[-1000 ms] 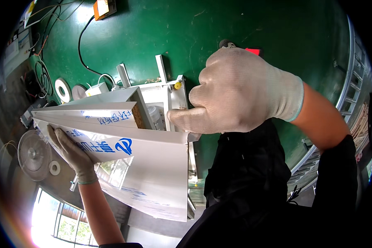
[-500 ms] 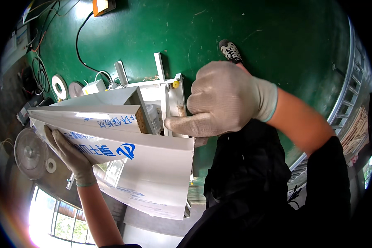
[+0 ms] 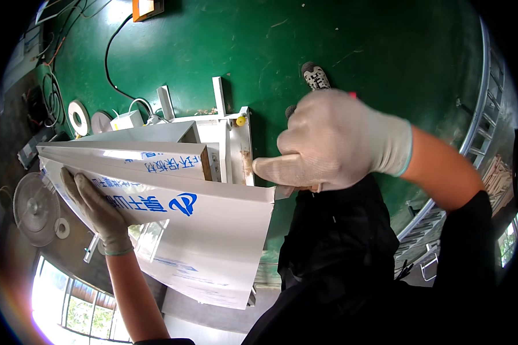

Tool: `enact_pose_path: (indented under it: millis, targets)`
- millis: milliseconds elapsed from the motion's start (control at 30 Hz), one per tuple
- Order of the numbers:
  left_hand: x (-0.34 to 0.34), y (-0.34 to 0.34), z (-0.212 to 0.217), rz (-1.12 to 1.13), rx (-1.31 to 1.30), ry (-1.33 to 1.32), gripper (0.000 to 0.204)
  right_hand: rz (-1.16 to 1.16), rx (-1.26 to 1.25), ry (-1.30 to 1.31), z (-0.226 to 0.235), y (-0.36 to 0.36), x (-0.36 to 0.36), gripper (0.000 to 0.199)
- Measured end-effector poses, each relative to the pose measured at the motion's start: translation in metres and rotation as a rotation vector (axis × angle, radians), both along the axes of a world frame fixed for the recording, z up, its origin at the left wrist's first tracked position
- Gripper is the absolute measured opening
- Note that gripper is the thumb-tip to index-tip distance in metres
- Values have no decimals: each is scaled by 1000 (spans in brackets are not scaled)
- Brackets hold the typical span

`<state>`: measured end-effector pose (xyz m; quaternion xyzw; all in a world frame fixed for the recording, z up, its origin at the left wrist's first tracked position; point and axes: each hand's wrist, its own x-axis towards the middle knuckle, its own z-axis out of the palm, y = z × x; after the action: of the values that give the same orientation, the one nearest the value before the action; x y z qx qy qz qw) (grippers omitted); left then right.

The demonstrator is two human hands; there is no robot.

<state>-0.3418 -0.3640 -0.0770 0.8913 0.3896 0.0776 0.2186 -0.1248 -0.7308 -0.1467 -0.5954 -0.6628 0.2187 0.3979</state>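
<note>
My left hand [image 3: 98, 204], in a pale knitted glove, lies with straight fingers against the glossy white panel [image 3: 213, 247], which carries blue printing. My right hand [image 3: 339, 144], gloved too, is closed just beyond the panel's right corner. Its fingers curl in, and a small greyish piece [image 3: 284, 191] shows below them next to that corner. Whether the fingers grip that piece is hard to see. Behind the panel stands a white-faced board [image 3: 126, 155] with a brown raw end, and behind it a grey board [image 3: 149, 133].
A white metal frame [image 3: 244, 138] with a yellow knob stands behind the boards on the green floor [image 3: 374, 46]. To the left are a round fan [image 3: 35, 201], a white roll [image 3: 79, 118] and a black cable [image 3: 106, 63]. A metal ladder [image 3: 477, 121] lies at right.
My right hand has moved to the right, away from the panel's corner. My left hand keeps its place on the panel, and the view has shifted slightly.
</note>
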Motion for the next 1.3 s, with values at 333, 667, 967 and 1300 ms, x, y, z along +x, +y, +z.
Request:
enact_pose_path:
  millis: [333, 667, 967, 1300]
  targets:
    - [9, -13, 0, 81, -137, -114, 64, -231, 110, 196, -23, -4, -42, 40]
    - [7, -8, -2, 49, -110, -68, 64, -16, 222, 178, -39, 20, -28, 29]
    - [6, -11, -3, 84, -104, -69, 66, 188, 1, 30, -19, 17, 1, 35]
    - [6, -3, -3, 53, -101, -65, 68, 513, -477, -36, 11, 28, 32, 21]
